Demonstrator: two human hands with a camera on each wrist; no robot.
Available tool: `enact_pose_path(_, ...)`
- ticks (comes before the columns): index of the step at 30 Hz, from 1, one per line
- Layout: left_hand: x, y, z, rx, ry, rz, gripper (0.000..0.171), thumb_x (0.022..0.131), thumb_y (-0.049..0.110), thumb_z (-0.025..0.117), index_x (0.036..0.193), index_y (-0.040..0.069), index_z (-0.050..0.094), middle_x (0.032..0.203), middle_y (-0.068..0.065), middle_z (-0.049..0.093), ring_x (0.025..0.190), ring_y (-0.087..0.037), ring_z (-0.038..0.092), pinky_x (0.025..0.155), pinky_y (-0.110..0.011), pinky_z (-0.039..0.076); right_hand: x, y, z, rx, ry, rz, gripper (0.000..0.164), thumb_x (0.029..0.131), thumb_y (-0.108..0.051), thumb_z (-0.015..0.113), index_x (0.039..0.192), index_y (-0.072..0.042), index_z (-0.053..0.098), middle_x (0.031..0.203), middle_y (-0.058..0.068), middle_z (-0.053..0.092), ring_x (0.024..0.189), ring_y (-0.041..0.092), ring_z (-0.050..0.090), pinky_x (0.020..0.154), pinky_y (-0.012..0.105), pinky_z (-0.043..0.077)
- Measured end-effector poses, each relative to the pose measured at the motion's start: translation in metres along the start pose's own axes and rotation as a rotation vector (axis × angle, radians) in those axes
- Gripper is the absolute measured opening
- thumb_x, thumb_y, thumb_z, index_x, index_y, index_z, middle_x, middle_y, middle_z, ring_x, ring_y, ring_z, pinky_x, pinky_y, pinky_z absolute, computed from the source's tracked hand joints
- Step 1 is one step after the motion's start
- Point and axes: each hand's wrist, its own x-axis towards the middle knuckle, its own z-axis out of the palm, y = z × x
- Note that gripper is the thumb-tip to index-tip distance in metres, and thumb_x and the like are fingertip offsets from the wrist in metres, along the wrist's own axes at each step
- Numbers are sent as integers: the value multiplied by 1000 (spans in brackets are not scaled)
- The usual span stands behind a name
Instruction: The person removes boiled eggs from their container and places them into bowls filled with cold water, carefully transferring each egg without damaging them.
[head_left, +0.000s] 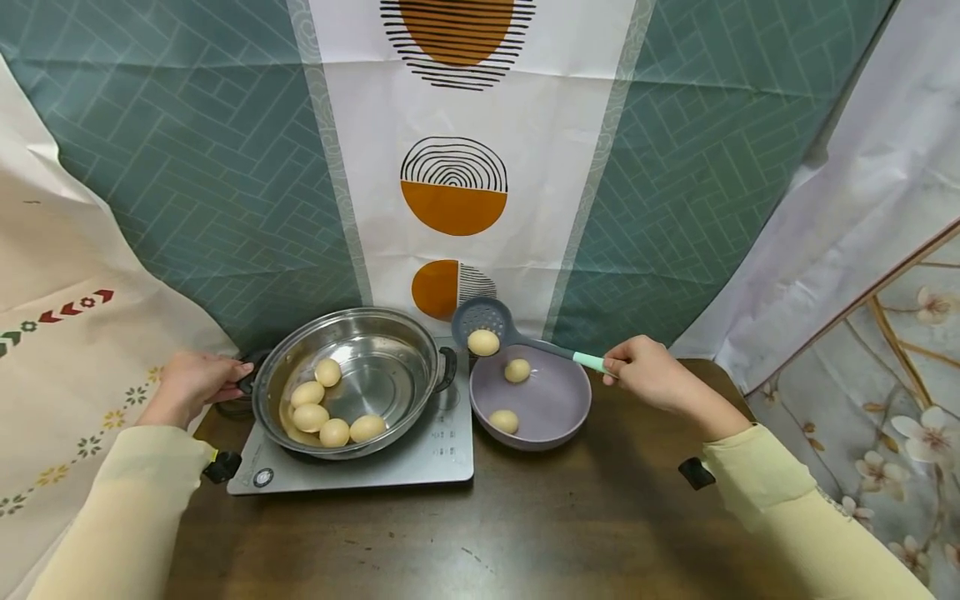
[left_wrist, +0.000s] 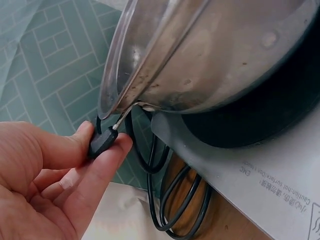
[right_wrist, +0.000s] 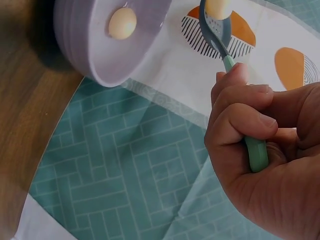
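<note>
At the left, my left hand [head_left: 197, 385] pinches the black side handle [left_wrist: 103, 142] of a wide steel pot [head_left: 375, 333] between thumb and fingers. Several pale eggs [head_left: 310, 417] are gathered at the pot's left and front side, in shallow liquid. My right hand [head_left: 647, 372] grips the mint-green handle [right_wrist: 257, 152] of a grey skimmer [head_left: 480, 315], fingers curled round it. One egg [head_left: 483, 342] lies on the skimmer's perforated head, at the back left rim of a purple bowl [head_left: 551, 408]. Inside that bowl are two more eggs [head_left: 504, 421].
Beneath the pot is a silver induction cooker [head_left: 360, 474] with a dark round plate. A coiled black cable [left_wrist: 175, 215] lies at its left. Everything stands on a dark wooden table [head_left: 525, 533]. Patterned cloth [head_left: 247, 158] hangs close behind and at both sides.
</note>
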Motion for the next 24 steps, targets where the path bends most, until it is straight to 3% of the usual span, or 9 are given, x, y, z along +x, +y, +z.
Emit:
enact_pose_path(13, -2, 1, 2, 23, 15, 15, 34, 87, 17, 65, 106, -11, 63, 67, 10, 62, 60, -6, 66, 63, -28, 60, -16, 21, 3, -158, 66, -2, 24, 96, -14, 48, 84, -7, 67, 68, 1, 57, 52, 13, 37, 44, 23, 32)
enact_pose_path(24, -2, 0, 1, 16, 5, 29, 39, 87, 17, 65, 111, -13, 60, 68, 11, 63, 60, -6, 66, 65, -30, 60, -22, 25, 9, -207, 78, -11, 19, 93, -10, 50, 85, -6, 67, 74, 0, 63, 59, 14, 43, 50, 25, 37)
